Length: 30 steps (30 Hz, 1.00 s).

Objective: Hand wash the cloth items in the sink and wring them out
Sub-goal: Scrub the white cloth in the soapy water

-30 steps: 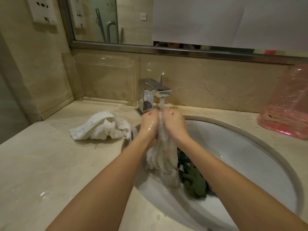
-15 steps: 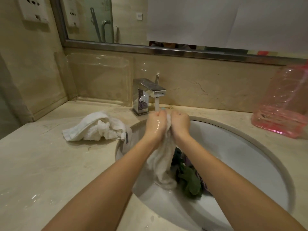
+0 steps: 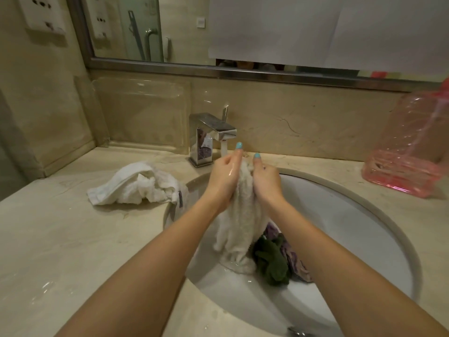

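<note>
Both thumbs have lifted since half a sec ago: then the hands were tight fists side by side, now each thumb sticks up w/ a turquoise nail showing, and the pair sits about where it was, right in front of the faucet.

2 hands, 1 cloth between them. Left hand and right hand each have fingers curled round the top of the white cloth, which is bunched between the palms. The left hand's back is wet and shiny. The cloth hangs down from the hands into the sink, its lower end touching the basin, in front of the faucet.

1 water stream runs from the spout and lands by the left thumb.

2 more cloths lie in the basin, in front of the faucet and to its right: 1 green cloth touching the white cloth's lower end, 1 purple cloth partly under the right forearm.

1 white towel lies crumpled on the counter left of the faucet, one corner over the sink rim. 1 pink jug lies tilted far right of the faucet. 1 mirror is above it.
</note>
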Motion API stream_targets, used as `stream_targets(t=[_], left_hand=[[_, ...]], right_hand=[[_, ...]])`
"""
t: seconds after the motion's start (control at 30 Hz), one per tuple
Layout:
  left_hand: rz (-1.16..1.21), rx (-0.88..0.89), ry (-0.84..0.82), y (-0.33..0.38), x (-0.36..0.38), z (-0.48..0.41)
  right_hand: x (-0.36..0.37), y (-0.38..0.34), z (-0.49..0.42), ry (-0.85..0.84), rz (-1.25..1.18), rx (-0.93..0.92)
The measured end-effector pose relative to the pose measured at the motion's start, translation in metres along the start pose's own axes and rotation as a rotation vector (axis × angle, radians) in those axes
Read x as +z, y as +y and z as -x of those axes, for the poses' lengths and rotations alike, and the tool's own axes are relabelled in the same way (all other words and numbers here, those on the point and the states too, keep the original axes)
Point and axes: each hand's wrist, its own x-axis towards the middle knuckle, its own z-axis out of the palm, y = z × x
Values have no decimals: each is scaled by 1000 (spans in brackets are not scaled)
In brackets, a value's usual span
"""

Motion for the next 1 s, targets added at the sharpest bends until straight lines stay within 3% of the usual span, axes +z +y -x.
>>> stream_targets(t=[0.17,0.3,0.47,0.57,0.67,0.83,0.9,1.0], left_hand=[[-177,154,207,-12,-30,-13],[-339,196,274,-15,-45,-19],[-259,56,305,-21,-31,-29],[-87,-56,350,-27,-30,-38],[-138,-41,323,-21,-34,-31],[-228,94,132,-11,1,8],[-227,77,146,-13,-6,-1],[-147,-55,296,-18,-32,-17]], right_hand=[[13,-9,8,-197,-156,78],[16,-11,0,-80,-248,72],[13,-7,-5,50,-49,-218],[22,-11,14,-61,22,-382],[37,-18,15,-100,69,-327],[21,-2,-9,103,22,-46],[20,-2,2,115,32,-111],[35,-14,25,-31,17,-222]])
